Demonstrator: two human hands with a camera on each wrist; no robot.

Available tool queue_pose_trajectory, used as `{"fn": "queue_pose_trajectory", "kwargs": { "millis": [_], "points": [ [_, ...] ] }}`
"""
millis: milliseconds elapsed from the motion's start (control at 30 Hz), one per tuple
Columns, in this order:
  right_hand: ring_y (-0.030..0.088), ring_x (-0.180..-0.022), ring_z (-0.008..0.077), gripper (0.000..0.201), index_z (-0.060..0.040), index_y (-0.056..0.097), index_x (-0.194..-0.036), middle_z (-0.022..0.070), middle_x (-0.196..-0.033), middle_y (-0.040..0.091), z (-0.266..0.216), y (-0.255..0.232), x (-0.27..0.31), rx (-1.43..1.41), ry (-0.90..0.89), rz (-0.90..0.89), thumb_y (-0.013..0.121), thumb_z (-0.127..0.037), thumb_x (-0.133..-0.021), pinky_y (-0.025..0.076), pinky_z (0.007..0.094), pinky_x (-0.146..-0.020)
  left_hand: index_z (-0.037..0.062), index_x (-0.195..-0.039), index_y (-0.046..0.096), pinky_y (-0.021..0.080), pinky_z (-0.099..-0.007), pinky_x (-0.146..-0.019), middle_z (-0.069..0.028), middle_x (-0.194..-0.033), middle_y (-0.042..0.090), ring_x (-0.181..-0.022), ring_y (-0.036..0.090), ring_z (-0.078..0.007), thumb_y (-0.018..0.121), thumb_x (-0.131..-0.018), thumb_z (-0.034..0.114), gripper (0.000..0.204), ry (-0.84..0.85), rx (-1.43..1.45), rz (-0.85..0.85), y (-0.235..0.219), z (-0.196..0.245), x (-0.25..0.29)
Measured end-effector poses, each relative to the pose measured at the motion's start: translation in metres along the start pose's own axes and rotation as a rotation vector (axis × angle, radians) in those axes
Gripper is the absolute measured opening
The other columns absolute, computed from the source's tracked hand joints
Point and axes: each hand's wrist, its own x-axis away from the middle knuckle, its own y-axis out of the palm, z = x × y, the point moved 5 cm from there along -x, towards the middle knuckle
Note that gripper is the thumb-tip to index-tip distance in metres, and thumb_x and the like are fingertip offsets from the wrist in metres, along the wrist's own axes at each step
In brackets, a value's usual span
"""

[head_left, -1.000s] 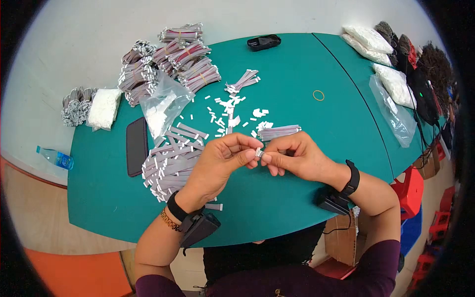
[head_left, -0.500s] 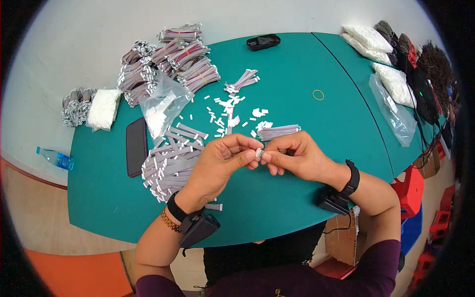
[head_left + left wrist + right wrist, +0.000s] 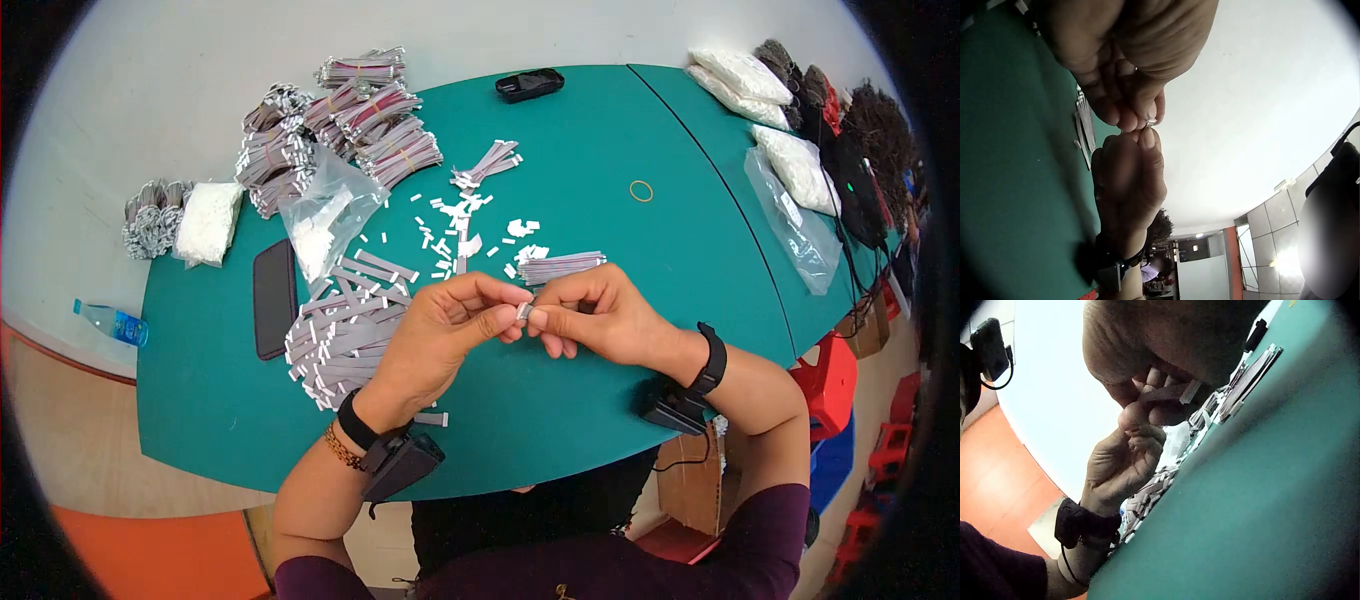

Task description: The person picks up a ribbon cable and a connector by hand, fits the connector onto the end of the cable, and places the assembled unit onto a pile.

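Left hand (image 3: 432,335): pinching connector (image 3: 523,312)
Right hand (image 3: 612,325): pinching ribbon cable (image 3: 1165,394)
Loose cables (image 3: 345,345): beside left hand
Change: neither grip visibly shifted; handling appears ongoing

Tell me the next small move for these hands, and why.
Probably a gentle squeeze on the small connector: the left hand and right hand meet there, pinching, with a ribbon cable running back within the right hand. Whether the connector is fully seated is hidden, so firming it seems sensible.
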Motion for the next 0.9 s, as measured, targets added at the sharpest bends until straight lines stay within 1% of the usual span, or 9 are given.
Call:
{"fn": "queue_pose_trajectory", "kwargs": {
  "millis": [133,433,533,733,900],
  "points": [
    [0.049,-0.054,0.0037,0.020,-0.0016,0.064,-0.080,0.0004,-0.063,0.059,-0.0007,0.0000,0.0000,-0.008,0.010,-0.004,0.054,-0.016,-0.090,0.038,0.0180,-0.049,-0.0005,-0.101,0.060,0.047,-0.0231,-0.074,-0.0069,-0.090,0.063,-0.082,0.059,-0.0122,0.061,-0.085,0.005,0.017,0.013,-0.017,-0.002,-0.0006,-0.0013,-0.0006],
    [0.048,-0.050,0.0042,0.021,-0.0013,0.063,-0.077,0.0006,-0.059,0.057,-0.0004,-0.0016,0.0001,0.006,0.029,0.001,0.055,-0.016,-0.089,0.037,0.0190,-0.046,-0.0006,-0.100,0.062,0.047,-0.0234,-0.074,-0.0075,-0.090,0.064,-0.082,0.060,-0.0119,0.063,-0.084,0.006,0.017,0.042,-0.133,0.060,0.0020,0.0027,0.0005],
    [0.048,-0.049,0.0042,0.021,-0.0014,0.063,-0.076,0.0006,-0.058,0.057,-0.0007,-0.0013,0.0003,0.006,0.037,0.005,0.055,-0.016,-0.089,0.036,0.0190,-0.046,-0.0005,-0.100,0.062,0.047,-0.0227,-0.074,-0.0060,-0.089,0.064,-0.081,0.059,-0.0099,0.062,-0.085,0.007,0.017,0.040,-0.107,0.048,0.0017,0.0007,0.0001],
    [0.047,-0.049,0.0039,0.024,-0.0021,0.063,-0.074,0.0001,-0.057,0.056,-0.0015,-0.0006,-0.0002,-0.003,0.032,0.026,0.055,-0.019,-0.089,0.035,0.0193,-0.045,-0.0005,-0.100,0.062,0.047,-0.0228,-0.074,-0.0062,-0.089,0.064,-0.081,0.059,-0.0103,0.061,-0.085,0.007,0.017,0.038,-0.058,0.039,0.0026,0.0003,0.0001],
    [0.046,-0.049,0.0038,0.025,-0.0024,0.062,-0.073,-0.0005,-0.056,0.055,-0.0004,-0.0007,-0.0002,-0.002,0.031,0.037,0.055,-0.021,-0.089,0.035,0.0195,-0.045,-0.0010,-0.100,0.062,0.047,-0.0232,-0.075,-0.0074,-0.090,0.065,-0.082,0.060,-0.0109,0.062,-0.085,0.006,0.017,0.044,-0.077,0.044,0.0022,0.0006,0.0002]
  ]
}}
